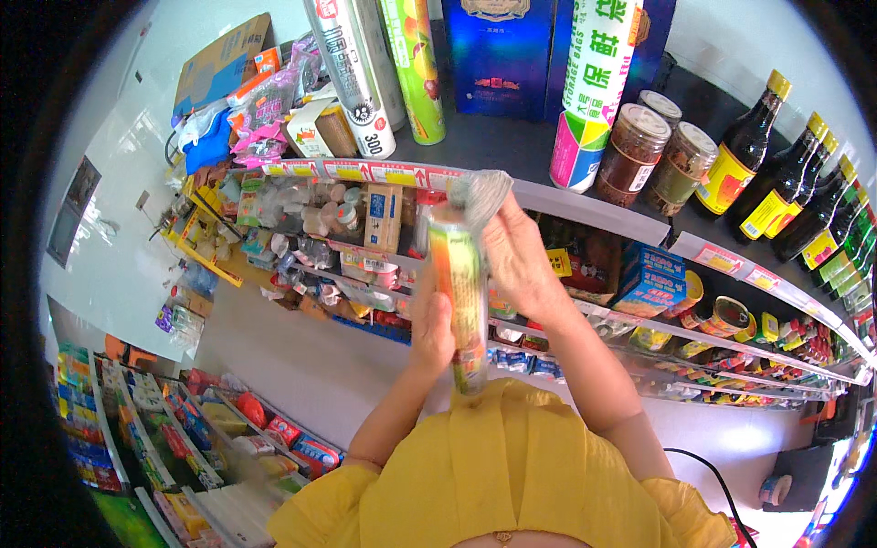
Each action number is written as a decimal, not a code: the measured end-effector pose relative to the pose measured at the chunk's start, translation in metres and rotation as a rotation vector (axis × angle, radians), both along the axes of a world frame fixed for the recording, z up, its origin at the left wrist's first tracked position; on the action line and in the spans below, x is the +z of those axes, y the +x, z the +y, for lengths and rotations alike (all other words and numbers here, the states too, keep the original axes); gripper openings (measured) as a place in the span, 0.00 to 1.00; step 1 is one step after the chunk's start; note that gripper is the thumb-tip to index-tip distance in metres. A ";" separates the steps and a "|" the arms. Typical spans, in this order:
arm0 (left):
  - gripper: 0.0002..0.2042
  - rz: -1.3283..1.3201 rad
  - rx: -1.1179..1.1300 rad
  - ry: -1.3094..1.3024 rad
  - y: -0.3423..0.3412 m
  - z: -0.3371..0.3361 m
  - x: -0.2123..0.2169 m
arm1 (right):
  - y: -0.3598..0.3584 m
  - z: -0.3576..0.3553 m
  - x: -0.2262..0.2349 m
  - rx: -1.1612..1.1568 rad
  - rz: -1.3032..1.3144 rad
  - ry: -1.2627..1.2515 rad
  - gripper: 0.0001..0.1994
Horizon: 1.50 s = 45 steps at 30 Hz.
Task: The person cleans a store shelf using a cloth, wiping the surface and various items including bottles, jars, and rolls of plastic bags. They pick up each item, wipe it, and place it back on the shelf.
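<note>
Upright in front of my chest stands a long cylindrical roll (469, 306) in a green and orange printed wrapper. My left hand (433, 333) is closed around its left side. In my right hand (523, 260) is a bunched grey cloth (490, 194), pressed by the fingers near the roll's top end. Whether the cloth touches that end I cannot tell, as it is blurred. Just beyond, on the dark shelf top, a similar green roll (413, 78) stands beside a silver-white roll (352, 78).
Blue boxes (501, 59), a colourful bag roll (592, 100), lidded jars (632, 153) and dark glass bottles (738, 155) stand along the shelf top. Packets and a cardboard box (222, 68) crowd its left end. Lower shelves hold many goods; another rack (183, 425) stands lower left.
</note>
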<state>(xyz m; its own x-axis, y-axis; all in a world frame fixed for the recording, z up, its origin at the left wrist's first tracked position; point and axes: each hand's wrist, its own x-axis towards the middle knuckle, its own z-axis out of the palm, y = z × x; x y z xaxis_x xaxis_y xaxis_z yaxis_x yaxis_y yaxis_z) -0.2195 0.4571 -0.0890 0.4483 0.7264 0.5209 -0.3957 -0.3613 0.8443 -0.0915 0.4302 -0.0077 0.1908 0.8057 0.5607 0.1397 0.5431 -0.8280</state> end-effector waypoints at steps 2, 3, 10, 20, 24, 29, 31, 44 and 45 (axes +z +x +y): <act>0.30 0.094 -0.080 0.003 -0.012 0.006 -0.005 | 0.009 -0.002 0.007 0.043 0.037 -0.075 0.17; 0.32 0.142 -0.115 0.008 -0.019 0.009 -0.007 | 0.012 -0.003 0.008 0.058 -0.124 -0.033 0.17; 0.27 0.496 -0.121 0.204 -0.048 0.014 0.025 | 0.013 -0.011 0.002 0.287 -0.327 -0.138 0.14; 0.26 0.316 0.019 -0.005 -0.078 0.022 -0.002 | 0.029 0.053 0.060 -0.674 -0.364 0.193 0.06; 0.26 0.352 -0.025 -0.115 -0.076 0.017 -0.002 | 0.057 0.122 0.038 -0.800 -1.026 0.060 0.10; 0.26 0.312 -0.099 -0.153 -0.067 0.020 -0.003 | 0.074 0.155 0.028 -0.503 -1.228 -0.503 0.19; 0.27 0.330 -0.111 -0.213 -0.067 0.022 -0.012 | 0.077 0.159 0.033 -0.457 -1.274 -0.583 0.19; 0.30 0.350 -0.146 -0.159 -0.066 0.038 -0.018 | 0.089 0.161 0.025 -0.797 -1.396 -0.778 0.16; 0.29 0.337 -0.146 -0.185 -0.067 0.039 -0.025 | 0.087 0.162 0.027 -0.789 -1.383 -0.767 0.16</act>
